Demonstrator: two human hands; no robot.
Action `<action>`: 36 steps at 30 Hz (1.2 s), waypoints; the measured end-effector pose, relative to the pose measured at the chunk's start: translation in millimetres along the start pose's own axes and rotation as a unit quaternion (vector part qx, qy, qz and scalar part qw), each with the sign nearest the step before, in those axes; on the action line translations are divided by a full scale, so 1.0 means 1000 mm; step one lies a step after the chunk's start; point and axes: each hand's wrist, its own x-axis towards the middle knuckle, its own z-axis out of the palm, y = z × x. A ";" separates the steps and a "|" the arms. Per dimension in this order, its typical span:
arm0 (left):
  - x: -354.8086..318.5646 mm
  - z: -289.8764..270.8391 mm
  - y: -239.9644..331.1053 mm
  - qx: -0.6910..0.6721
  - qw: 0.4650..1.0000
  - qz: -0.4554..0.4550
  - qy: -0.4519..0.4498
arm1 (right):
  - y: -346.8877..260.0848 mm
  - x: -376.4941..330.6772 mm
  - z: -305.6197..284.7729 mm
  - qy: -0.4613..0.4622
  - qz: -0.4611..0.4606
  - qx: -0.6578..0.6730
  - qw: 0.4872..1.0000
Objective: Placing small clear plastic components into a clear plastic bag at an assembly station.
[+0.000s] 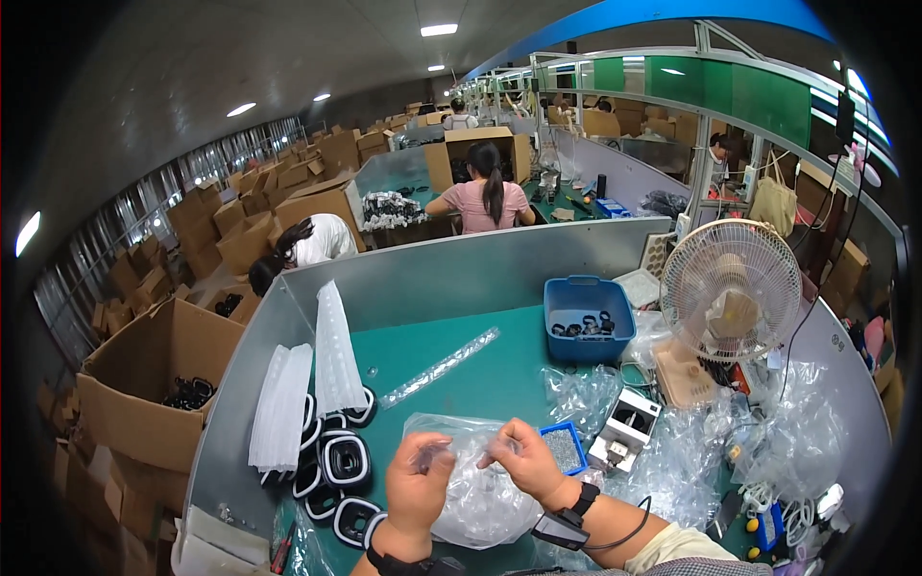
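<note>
A clear plastic bag (485, 504) lies on the green tabletop in front of me, its upper edge raised between my hands. My left hand (418, 480) has its fingers curled at the bag's left side. Across from it, my right hand (526, 463) pinches the bag at its right side, thumb and forefinger together. What lies inside the bag is hard to make out. To the left are several black square frames with white rims (346, 461). Just beyond my right hand stands a small blue tray (573, 434) of tiny pale parts.
White strips (280, 403) lie by the left partition, a clear strip (442, 367) farther in. A blue bin (588, 288) holds black parts. At right are a fan (732, 288), a black-and-white device (626, 432) and loose plastic bags (792, 422). A screwdriver (283, 549) lies near left.
</note>
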 end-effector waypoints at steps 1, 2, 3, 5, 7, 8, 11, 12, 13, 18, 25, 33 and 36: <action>-0.001 0.000 0.002 0.042 0.999 0.005 -0.005 | 0.001 0.002 0.000 -0.002 -0.001 0.001 1.000; -0.001 0.001 0.001 0.082 0.997 0.008 -0.013 | 0.003 0.002 -0.002 0.008 -0.009 0.000 1.000; -0.004 -0.008 -0.012 0.114 0.991 -0.056 -0.046 | 0.005 0.003 -0.003 0.017 -0.017 0.000 1.000; -0.007 -0.014 -0.021 0.222 0.969 -0.045 -0.096 | 0.017 0.006 -0.005 0.019 -0.028 -0.015 0.999; -0.009 -0.020 -0.020 0.348 0.914 -0.051 -0.203 | 0.024 0.007 -0.006 0.020 -0.038 -0.028 0.999; -0.009 -0.024 -0.023 0.349 0.914 -0.053 -0.200 | 0.020 0.006 -0.003 0.005 -0.034 -0.045 0.998; -0.013 -0.038 -0.036 0.355 0.901 -0.026 -0.250 | 0.016 0.002 0.002 -0.019 -0.037 -0.084 0.996; -0.013 -0.041 -0.040 0.307 0.915 -0.070 -0.253 | 0.016 0.002 0.002 -0.025 -0.047 -0.107 0.993; -0.012 -0.043 -0.043 0.258 0.925 -0.113 -0.255 | 0.016 0.003 0.001 -0.026 -0.047 -0.108 0.993; -0.013 -0.036 -0.027 0.277 0.934 -0.151 -0.170 | 0.017 0.002 -0.003 0.019 -0.069 -0.161 0.984; -0.022 -0.029 -0.031 0.060 0.937 -0.294 -0.179 | 0.027 0.009 -0.003 0.092 -0.073 -0.114 0.987; -0.023 -0.032 -0.037 0.120 0.878 -0.337 -0.317 | 0.021 0.023 0.002 0.113 -0.159 -0.180 0.964; -0.028 -0.034 -0.048 0.198 0.862 -0.311 -0.347 | 0.014 0.032 0.001 0.136 -0.184 -0.168 0.959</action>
